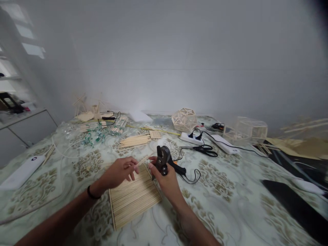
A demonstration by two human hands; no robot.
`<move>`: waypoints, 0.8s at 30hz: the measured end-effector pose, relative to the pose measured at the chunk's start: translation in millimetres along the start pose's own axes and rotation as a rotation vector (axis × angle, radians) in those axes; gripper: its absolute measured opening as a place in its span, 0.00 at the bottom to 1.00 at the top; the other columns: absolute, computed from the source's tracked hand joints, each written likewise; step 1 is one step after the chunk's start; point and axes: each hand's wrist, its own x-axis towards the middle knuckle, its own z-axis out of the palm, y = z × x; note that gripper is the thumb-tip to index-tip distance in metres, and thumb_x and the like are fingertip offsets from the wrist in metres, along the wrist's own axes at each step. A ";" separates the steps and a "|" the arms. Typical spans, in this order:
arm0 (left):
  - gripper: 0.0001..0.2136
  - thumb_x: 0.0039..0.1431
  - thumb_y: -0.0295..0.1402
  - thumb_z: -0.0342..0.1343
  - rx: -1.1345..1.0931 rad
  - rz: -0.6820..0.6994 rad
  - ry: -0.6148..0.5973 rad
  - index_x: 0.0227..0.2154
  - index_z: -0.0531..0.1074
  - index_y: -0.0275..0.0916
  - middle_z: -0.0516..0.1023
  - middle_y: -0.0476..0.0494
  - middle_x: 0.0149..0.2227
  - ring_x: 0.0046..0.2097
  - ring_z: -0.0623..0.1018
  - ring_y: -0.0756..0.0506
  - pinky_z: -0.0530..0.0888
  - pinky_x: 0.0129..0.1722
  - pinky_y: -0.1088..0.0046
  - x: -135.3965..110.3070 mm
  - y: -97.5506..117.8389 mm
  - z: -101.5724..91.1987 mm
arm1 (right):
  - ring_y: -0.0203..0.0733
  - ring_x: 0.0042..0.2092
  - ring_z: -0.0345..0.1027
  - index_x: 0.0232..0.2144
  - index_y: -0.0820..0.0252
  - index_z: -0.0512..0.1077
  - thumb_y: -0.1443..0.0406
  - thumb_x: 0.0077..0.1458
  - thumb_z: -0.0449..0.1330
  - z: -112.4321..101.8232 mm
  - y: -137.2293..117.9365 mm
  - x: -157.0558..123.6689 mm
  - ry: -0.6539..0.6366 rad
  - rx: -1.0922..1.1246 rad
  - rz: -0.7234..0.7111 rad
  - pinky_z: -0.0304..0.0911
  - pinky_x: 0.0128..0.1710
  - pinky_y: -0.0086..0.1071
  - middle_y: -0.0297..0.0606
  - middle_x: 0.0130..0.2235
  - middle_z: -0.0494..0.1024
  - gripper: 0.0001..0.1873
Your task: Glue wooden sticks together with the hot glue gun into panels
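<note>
2 hands work close together over the middle of the desk point(230, 191), which wears a pale cloth with gold ornaments under a clear plastic sheet. The left hand point(120, 171), with a black band point(91, 194) at its wrist, pinches a thin wooden stick point(145, 160) between thumb and fingertips. The stick slants up to the right, and its far end reaches the nose of the glue gun point(163, 159). The right hand point(164, 179) is closed around the black glue gun from below, with the nose pointing left. The gun's black cord point(191, 177) loops on the cloth just behind it.

Below both hands lies a flat mat of sticks point(133, 200) set side by side. Farther back is a loose bundle of sticks point(134, 140). To its right, a white power strip point(191, 138) holds 2 black plugs, and black scissors point(205, 149) lie near it. A ball-shaped stick frame point(184, 119) stands by the wall. A white power bank point(22, 172) lies at the far left edge. Any print on the strip or the power bank is too small to read.
</note>
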 end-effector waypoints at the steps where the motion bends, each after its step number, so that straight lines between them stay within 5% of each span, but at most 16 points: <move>1: 0.12 0.64 0.41 0.51 -0.055 -0.008 -0.003 0.40 0.71 0.38 0.81 0.43 0.37 0.29 0.81 0.48 0.75 0.27 0.75 -7.4 1.9 8.7 | 0.41 0.30 0.68 0.39 0.64 0.79 0.51 0.53 0.67 1.0 0.4 -1.1 -0.007 0.019 -0.003 0.65 0.33 0.34 0.38 0.30 0.78 0.22; 5: 0.10 0.63 0.39 0.52 -0.125 0.005 0.005 0.39 0.72 0.38 0.80 0.45 0.35 0.26 0.78 0.50 0.74 0.27 0.75 -21.5 -2.2 25.7 | 0.40 0.27 0.65 0.36 0.64 0.79 0.48 0.54 0.66 3.5 5.9 -5.0 -0.078 0.035 0.050 0.62 0.29 0.33 0.35 0.24 0.73 0.23; 18: 0.13 0.55 0.42 0.62 -0.259 -0.082 0.070 0.29 0.80 0.35 0.79 0.45 0.28 0.31 0.78 0.47 0.76 0.33 0.73 -13.0 -26.5 27.1 | 0.39 0.29 0.66 0.28 0.60 0.75 0.51 0.58 0.66 -1.6 8.8 -5.5 -0.064 0.054 -0.038 0.63 0.33 0.33 0.34 0.24 0.73 0.19; 24: 0.13 0.55 0.43 0.65 -0.297 -0.069 0.067 0.30 0.84 0.36 0.84 0.44 0.31 0.35 0.81 0.44 0.79 0.39 0.71 -15.6 -28.5 27.9 | 0.39 0.26 0.65 0.33 0.60 0.76 0.50 0.58 0.66 -5.5 5.1 -3.6 -0.067 0.112 -0.025 0.63 0.30 0.32 0.31 0.23 0.72 0.19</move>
